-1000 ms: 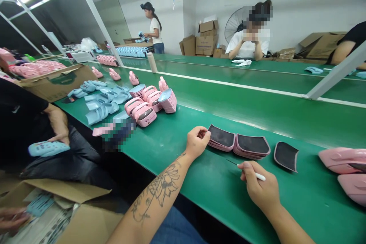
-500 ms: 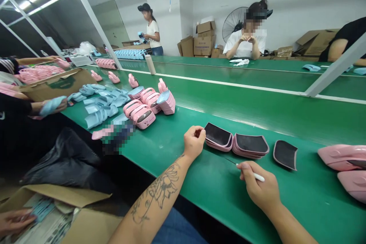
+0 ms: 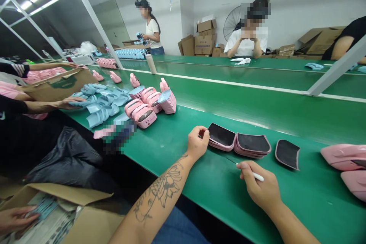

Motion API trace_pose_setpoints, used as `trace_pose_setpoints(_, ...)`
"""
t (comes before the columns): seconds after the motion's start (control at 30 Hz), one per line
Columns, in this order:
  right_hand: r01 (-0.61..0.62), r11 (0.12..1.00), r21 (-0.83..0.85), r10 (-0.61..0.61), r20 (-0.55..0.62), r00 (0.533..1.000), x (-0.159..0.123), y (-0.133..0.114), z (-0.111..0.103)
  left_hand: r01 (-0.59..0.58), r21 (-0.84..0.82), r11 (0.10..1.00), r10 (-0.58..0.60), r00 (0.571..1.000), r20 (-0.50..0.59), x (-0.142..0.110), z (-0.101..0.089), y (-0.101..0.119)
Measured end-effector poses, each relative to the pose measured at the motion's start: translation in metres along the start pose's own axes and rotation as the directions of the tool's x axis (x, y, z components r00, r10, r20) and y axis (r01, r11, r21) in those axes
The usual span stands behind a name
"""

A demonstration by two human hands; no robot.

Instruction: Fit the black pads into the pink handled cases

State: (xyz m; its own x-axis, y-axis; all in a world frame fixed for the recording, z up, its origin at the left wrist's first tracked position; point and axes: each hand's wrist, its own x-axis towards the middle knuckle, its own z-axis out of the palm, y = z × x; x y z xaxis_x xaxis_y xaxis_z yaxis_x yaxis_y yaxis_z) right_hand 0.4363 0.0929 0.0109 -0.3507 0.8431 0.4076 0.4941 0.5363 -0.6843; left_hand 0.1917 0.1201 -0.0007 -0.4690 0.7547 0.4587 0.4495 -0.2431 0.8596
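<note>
left hand (image 3: 198, 143): grip narrow at the corner of the left stack of black, pink-rimmed curved panels (image 3: 221, 137); whether pinching, we cannot tell; a nudge could topple it against the right stack (image 3: 253, 144), in its way. right hand (image 3: 259, 185): grip around a white-handled, thin-tipped tool (image 3: 258, 177); a slip could scratch panels. on the green counter (image 3: 217, 183): curved pale-blue plastic pieces (image 3: 97, 118), rounded pink cases (image 3: 144, 122), one loose panel (image 3: 287, 154).

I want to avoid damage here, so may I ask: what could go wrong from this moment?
The left hand is at the corner of the left stack of curved, pink-rimmed, black-faced panels; a careless push might disarrange it.
The right hand holds a slim white-handled tool with a thin dark shaft, which points roughly toward the left hand; a slip could scratch a panel or poke that hand, though I cannot tell how sharp the tip is.
</note>
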Motion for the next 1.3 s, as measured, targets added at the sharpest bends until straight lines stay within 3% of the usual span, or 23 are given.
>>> trace_pose_setpoints(0.17,0.010,1.000,0.013,-0.010,0.004,1.000,-0.0010,-0.0038,-0.0004,-0.046,0.029,0.999,0.046,0.999,-0.010,-0.0001,0.0007,0.0004)
trace_pose_setpoints(0.37,-0.066,0.998,-0.001,0.066,0.006,0.998,-0.0001,-0.0063,-0.0016,-0.101,0.043,0.994,0.101,0.995,-0.014,0.0000,0.0018,0.0026)
trace_pose_setpoints(0.87,0.005,1.000,-0.016,-0.005,0.022,1.000,0.0006,-0.0071,-0.0012,-0.183,0.222,0.958,0.194,0.981,-0.026,-0.0042,0.0018,0.0060)
trace_pose_setpoints(1.3,-0.009,1.000,-0.010,0.009,0.015,1.000,0.0025,-0.0068,-0.0022,-0.171,0.271,0.947,0.192,0.980,-0.054,-0.0044,0.0036,0.0022)
